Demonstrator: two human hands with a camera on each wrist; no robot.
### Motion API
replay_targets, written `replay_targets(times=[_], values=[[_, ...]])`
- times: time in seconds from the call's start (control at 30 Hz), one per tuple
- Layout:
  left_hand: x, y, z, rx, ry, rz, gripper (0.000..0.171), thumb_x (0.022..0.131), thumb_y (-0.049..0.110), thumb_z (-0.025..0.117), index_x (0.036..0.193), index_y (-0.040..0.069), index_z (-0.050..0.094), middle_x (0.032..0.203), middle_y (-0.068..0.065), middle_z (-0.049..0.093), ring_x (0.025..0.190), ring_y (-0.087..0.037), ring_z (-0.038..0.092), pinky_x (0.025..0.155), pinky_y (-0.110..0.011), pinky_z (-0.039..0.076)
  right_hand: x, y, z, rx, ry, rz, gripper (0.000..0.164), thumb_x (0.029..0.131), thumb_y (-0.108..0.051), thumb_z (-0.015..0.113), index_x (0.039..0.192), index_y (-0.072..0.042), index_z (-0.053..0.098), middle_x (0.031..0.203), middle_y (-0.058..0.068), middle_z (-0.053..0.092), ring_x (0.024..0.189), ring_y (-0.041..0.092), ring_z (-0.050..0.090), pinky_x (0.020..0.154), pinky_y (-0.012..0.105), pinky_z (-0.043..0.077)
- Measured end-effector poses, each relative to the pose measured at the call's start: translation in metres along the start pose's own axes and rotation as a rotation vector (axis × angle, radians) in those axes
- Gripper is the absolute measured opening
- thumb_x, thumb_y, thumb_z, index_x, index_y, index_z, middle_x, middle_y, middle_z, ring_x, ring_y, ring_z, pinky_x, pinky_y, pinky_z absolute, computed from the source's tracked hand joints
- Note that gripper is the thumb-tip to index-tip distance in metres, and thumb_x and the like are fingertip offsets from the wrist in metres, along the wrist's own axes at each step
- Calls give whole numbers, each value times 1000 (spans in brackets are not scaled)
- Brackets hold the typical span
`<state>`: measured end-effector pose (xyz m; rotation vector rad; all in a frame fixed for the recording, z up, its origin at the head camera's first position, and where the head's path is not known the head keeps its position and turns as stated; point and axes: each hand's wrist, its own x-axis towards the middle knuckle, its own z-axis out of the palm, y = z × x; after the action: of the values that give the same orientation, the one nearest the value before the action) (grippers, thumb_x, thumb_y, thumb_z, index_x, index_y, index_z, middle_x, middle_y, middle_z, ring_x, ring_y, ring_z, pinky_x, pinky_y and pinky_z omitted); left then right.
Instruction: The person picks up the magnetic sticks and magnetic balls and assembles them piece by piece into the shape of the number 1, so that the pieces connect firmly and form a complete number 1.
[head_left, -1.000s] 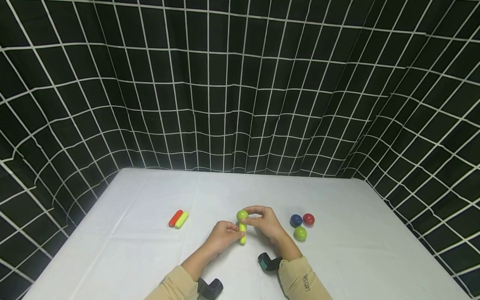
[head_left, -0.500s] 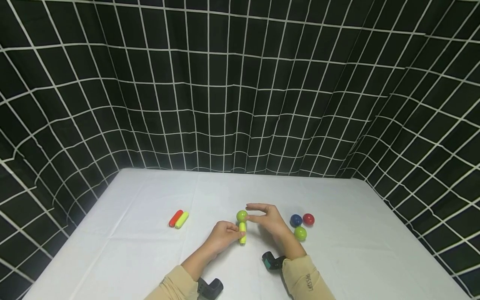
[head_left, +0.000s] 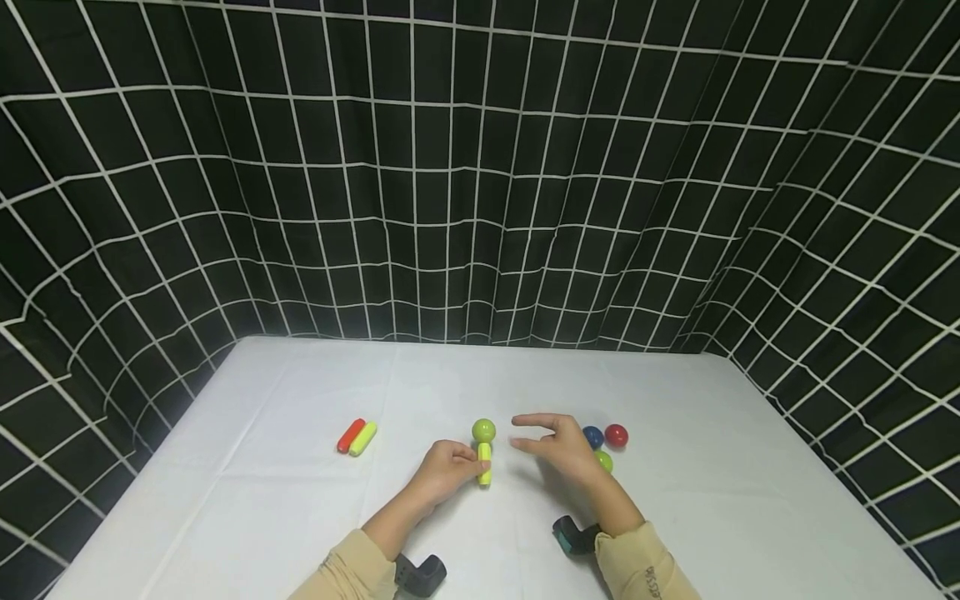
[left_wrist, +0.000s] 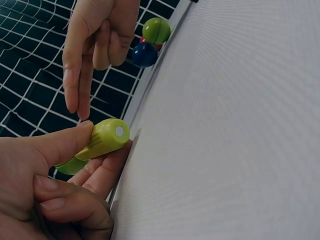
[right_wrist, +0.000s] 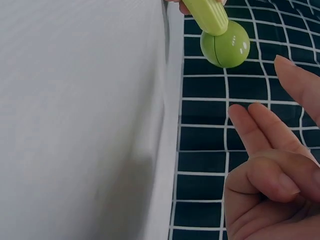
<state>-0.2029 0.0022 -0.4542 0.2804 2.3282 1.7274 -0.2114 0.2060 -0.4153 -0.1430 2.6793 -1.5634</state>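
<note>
My left hand (head_left: 444,472) pinches a yellow-green rod (head_left: 484,453) between thumb and fingers. A glossy green ball (head_left: 483,431) sits at the rod's far end, touching it in the right wrist view. The rod's near end shows a round silvery disc (left_wrist: 119,131). To the right of the ball, my right hand (head_left: 567,448) holds nothing, its thumb and forefinger spread apart. Behind that hand lie a blue ball (head_left: 593,437), a red ball (head_left: 617,436) and a second green ball (head_left: 604,460), the blue and green ones partly hidden by it.
On the left of the white table (head_left: 285,492), a red rod (head_left: 350,437) and another yellow-green rod (head_left: 363,438) lie side by side. A black curtain with a white grid (head_left: 450,208) stands behind the table and along both sides. Each wrist wears a dark camera mount.
My right hand has let go of the green ball and drawn back to the right, towards the three loose balls. My left hand keeps its grip on the rod, nearly still.
</note>
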Motion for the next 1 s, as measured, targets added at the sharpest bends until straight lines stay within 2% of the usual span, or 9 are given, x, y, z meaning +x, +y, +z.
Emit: replay_targets(times=[0.3, 0.37, 0.47, 0.57, 0.63, 0.73, 0.8, 0.87, 1.0], values=[[1, -4, 2, 3, 7, -1, 27, 80, 19, 70, 90, -6, 66, 76, -9, 69, 71, -13, 59, 66, -26, 46, -14, 12, -20, -32, 47, 40, 40, 73, -23, 79, 108, -8, 69, 85, 11, 68, 42, 5, 29, 44, 20, 27], [1, -4, 3, 4, 10, 2, 27, 80, 19, 70, 90, -6, 66, 77, -9, 69, 71, -13, 59, 66, -26, 47, -16, 14, -25, -32, 62, 51, 39, 72, -23, 79, 107, -9, 69, 67, 8, 60, 42, 5, 28, 43, 19, 26], [1, -4, 2, 6, 14, 3, 27, 80, 19, 70, 90, -6, 66, 78, -10, 69, 72, -13, 60, 66, -25, 47, -20, 17, -33, -39, 78, 54, 39, 72, -24, 79, 107, -9, 69, 54, -3, 43, 44, 6, 25, 44, 19, 25], [0, -4, 1, 8, 16, -2, 27, 80, 19, 69, 90, -6, 65, 78, -9, 69, 72, -13, 60, 66, -25, 47, -22, 21, -38, -50, 90, 37, 39, 73, -24, 79, 106, -7, 69, 55, -5, 35, 47, 5, 24, 46, 19, 26], [0, -4, 0, 10, 14, -5, 28, 80, 19, 69, 91, -6, 65, 77, -9, 69, 72, -13, 59, 66, -25, 46, -24, 23, -41, -43, 102, 24, 37, 73, -22, 78, 106, -6, 69, 60, -2, 42, 47, 4, 24, 48, 19, 28], [0, -4, -1, 12, 15, -5, 28, 80, 19, 69, 91, -6, 65, 75, -8, 68, 71, -13, 58, 65, -25, 46, -26, 26, -45, -29, 125, 17, 35, 74, -20, 78, 105, -6, 70, 76, 7, 62, 46, 3, 24, 49, 19, 30], [1, -3, 0, 13, 15, -1, 28, 80, 19, 69, 90, -6, 65, 74, -8, 67, 70, -13, 56, 64, -25, 45, -28, 27, -48, -23, 135, 18, 36, 75, -20, 77, 106, -5, 69, 98, 12, 67, 46, 3, 24, 51, 19, 32], [1, -3, 0, 17, 15, 2, 28, 80, 20, 69, 90, -6, 66, 74, -7, 66, 70, -13, 56, 64, -26, 45, -31, 29, -51, -20, 137, 34, 37, 76, -21, 77, 108, -5, 68, 111, 14, 65, 45, 3, 25, 49, 20, 33], [3, -3, 1, 19, 12, 6, 28, 80, 21, 70, 90, -5, 66, 76, -7, 67, 71, -13, 57, 65, -26, 45, -38, 32, -59, -13, 151, 76, 40, 77, -22, 75, 112, -4, 65, 116, 16, 62, 45, 2, 32, 47, 21, 36]])
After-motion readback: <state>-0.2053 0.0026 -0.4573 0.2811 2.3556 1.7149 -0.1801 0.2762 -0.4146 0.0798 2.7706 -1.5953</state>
